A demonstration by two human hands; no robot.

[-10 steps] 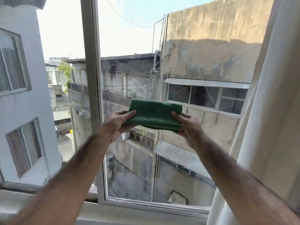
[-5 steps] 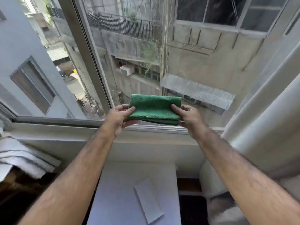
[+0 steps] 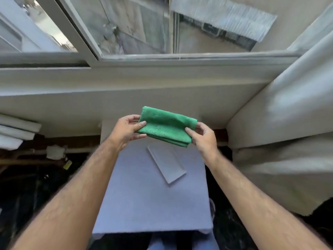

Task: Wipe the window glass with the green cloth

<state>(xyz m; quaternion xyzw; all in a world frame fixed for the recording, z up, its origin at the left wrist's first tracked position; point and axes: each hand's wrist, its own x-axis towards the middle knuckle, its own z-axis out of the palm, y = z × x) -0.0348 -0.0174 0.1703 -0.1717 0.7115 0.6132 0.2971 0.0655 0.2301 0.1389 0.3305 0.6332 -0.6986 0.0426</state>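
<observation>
A folded green cloth (image 3: 165,126) hangs in the air between both hands, below the window sill and above a small table. My left hand (image 3: 126,131) pinches its left end, and my right hand (image 3: 202,138) pinches its right end. The window glass (image 3: 137,24) lies along the top of the view, well above and beyond the cloth, behind a pale frame (image 3: 180,57).
A lilac-covered small table (image 3: 144,204) stands under my hands with a flat white rectangular piece (image 3: 166,162) on it. A cream curtain (image 3: 281,123) hangs at the right. Stacked white boards (image 3: 16,130) and dark clutter lie at the left. A wide sill (image 3: 108,83) runs below the window.
The view has tilted down from the window to the table. The cloth, still held by both hands, now sits below the sill instead of in front of the glass.
</observation>
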